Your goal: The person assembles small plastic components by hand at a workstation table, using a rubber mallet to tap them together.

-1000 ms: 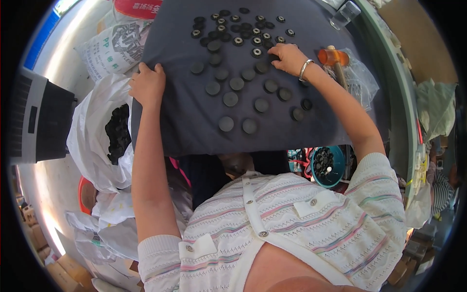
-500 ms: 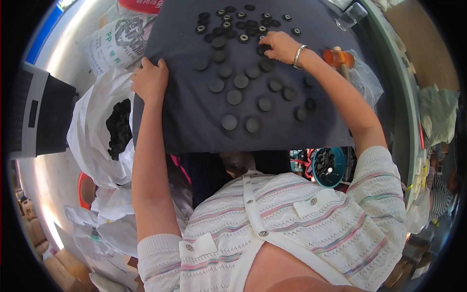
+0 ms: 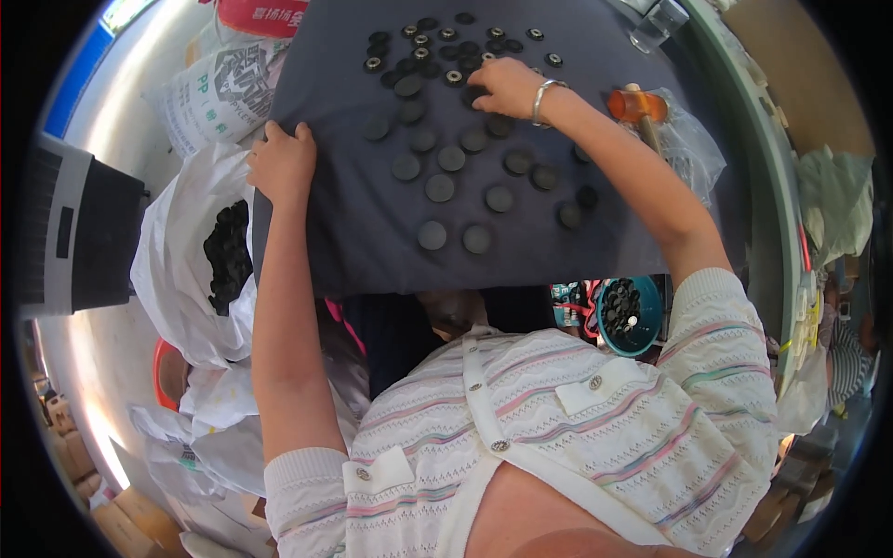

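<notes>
My right hand point(image 3: 507, 88) is over the far middle of the dark cloth-covered table, fingertips closed on a black round disc point(image 3: 473, 94). Around it lie several plain black discs point(image 3: 440, 189), spread toward the near edge. Farther back sit several black discs with metallic ring centres point(image 3: 453, 77), mixed with plain dark ones. My left hand point(image 3: 282, 165) rests at the table's left edge, fingers somewhat apart, with nothing seen in it. A white plastic bag point(image 3: 167, 260) holding small black pieces point(image 3: 228, 256) stands below that hand.
To the right are a hammer with an orange head point(image 3: 638, 105), a clear plastic bag point(image 3: 693, 153) and a drinking glass point(image 3: 659, 26). A teal bucket point(image 3: 654, 316) of dark pieces is below the front edge. A grey-and-black bin point(image 3: 88, 228) stands at left.
My right hand has moved slightly left across the table, its fingers still at a black disc. My left hand stays at the edge. The whole view has shifted a little.
</notes>
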A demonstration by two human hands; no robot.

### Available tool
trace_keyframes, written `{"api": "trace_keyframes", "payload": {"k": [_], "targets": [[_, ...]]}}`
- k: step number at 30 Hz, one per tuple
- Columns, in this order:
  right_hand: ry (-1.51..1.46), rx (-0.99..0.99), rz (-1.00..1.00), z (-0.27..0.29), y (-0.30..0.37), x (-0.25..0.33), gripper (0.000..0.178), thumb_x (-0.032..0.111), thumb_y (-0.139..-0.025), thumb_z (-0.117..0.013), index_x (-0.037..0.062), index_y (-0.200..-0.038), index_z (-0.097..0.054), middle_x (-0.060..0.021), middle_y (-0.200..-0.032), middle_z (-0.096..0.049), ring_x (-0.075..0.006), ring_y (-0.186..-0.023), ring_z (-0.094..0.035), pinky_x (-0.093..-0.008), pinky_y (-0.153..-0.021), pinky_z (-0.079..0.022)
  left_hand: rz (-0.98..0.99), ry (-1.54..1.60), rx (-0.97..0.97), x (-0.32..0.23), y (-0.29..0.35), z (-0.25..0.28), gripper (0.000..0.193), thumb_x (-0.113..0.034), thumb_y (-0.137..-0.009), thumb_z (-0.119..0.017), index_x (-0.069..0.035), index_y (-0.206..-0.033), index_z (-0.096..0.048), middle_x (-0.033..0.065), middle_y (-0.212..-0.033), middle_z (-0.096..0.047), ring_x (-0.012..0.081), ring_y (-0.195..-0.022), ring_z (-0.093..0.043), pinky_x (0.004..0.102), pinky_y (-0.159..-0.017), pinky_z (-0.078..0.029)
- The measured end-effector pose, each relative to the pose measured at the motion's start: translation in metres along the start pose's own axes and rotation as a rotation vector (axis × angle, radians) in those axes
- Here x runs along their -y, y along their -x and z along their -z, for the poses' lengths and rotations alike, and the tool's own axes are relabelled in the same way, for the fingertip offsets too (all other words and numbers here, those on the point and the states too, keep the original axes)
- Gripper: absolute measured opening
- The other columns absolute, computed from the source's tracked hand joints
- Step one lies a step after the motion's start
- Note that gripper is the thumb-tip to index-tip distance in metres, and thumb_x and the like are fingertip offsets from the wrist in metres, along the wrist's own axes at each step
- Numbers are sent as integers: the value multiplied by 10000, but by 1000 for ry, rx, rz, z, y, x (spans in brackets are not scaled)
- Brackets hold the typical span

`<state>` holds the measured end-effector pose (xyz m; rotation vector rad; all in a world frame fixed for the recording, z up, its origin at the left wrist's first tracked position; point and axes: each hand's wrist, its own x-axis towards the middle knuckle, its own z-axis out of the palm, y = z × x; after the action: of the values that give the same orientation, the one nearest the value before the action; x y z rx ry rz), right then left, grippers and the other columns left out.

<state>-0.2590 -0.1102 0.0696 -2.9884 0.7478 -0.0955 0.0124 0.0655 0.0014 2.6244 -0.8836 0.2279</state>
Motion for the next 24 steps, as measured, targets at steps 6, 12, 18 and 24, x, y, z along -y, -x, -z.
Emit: {"api": "trace_keyframes", "payload": {"k": [6, 12, 18, 24], "targets": [[53, 163, -295, 32, 59, -48, 289, 254, -751, -691, 39, -945, -681, -177, -942, -672, -349, -906, -636, -433, -804, -507, 15, -17, 2, 1, -2, 2, 570, -490, -857, -518, -89, -1261, -535, 206, -1198, -570, 389, -1147, -509, 553, -904, -400], [127, 198, -302, 5, 75, -51, 317, 203, -756, -705, 37, -1021, -653, -189, -937, -668, -347, -930, -638, -423, -841, -504, 11, -45, 20, -5, -1, 5, 577, -501, -854, -521, -92, -1260, -535, 204, -1191, -571, 385, -1136, -517, 551, -881, -417], [-199, -183, -161, -3, 76, -44, 275, 141, -727, -668, 34, -976, -624, -162, -876, -651, -346, -851, -625, -409, -796, -501, 8, -34, 12, -3, -1, 4, 571, -490, -853, -523, -86, -1256, -537, 209, -1183, -573, 385, -1129, -522, 552, -877, -419], [-292, -71, -339, -8, 96, -45, 294, 131, -719, -668, 41, -995, -615, -150, -885, -643, -339, -843, -617, -408, -803, -496, 7, -36, 18, -2, -2, 4, 567, -482, -851, -523, -82, -1253, -539, 210, -1188, -572, 389, -1136, -517, 557, -887, -413]]}}
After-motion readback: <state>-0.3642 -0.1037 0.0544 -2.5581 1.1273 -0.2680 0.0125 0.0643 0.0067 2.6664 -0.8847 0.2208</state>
